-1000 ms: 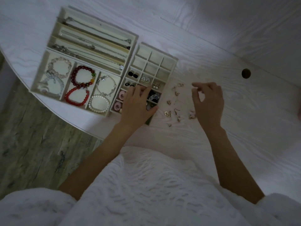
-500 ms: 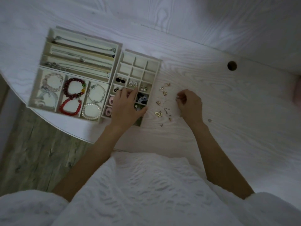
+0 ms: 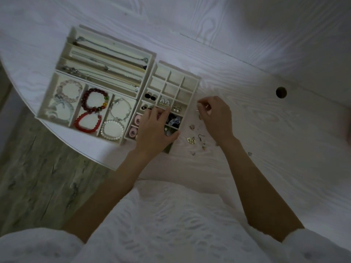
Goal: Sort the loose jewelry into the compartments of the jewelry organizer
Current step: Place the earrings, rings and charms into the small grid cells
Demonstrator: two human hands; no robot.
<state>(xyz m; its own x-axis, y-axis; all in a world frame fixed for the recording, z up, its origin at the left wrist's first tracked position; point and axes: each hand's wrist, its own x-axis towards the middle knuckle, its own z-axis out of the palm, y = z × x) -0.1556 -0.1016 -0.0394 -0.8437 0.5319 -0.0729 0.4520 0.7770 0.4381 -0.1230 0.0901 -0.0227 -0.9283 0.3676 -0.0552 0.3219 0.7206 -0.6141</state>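
The small grid organizer point(image 3: 187, 86) lies on the white table, and several of its near cells hold earrings and pink rings. My left hand point(image 3: 154, 130) rests flat on its near cells with fingers spread, hiding some of them. Loose jewelry point(image 3: 191, 139) is scattered just right of the grid: heart charms, gold squares and a hook earring. My right hand point(image 3: 217, 117) hovers over the far end of that scatter. Its fingers are curled and the thumb and forefinger pinch a small piece of jewelry point(image 3: 206, 106). What that piece is stays unclear.
A necklace tray point(image 3: 152, 56) and a bracelet tray point(image 3: 55, 86) with red, pearl and clear bead bracelets adjoin the grid on the left. A cable hole point(image 3: 281, 92) is at the right. The table's curved edge point(image 3: 85, 156) drops to a wooden floor on the left.
My right hand dropped onto the loose pieces, closed its fingers, and now sits higher along the scatter, close to the grid's right side. My left hand stayed on the grid.
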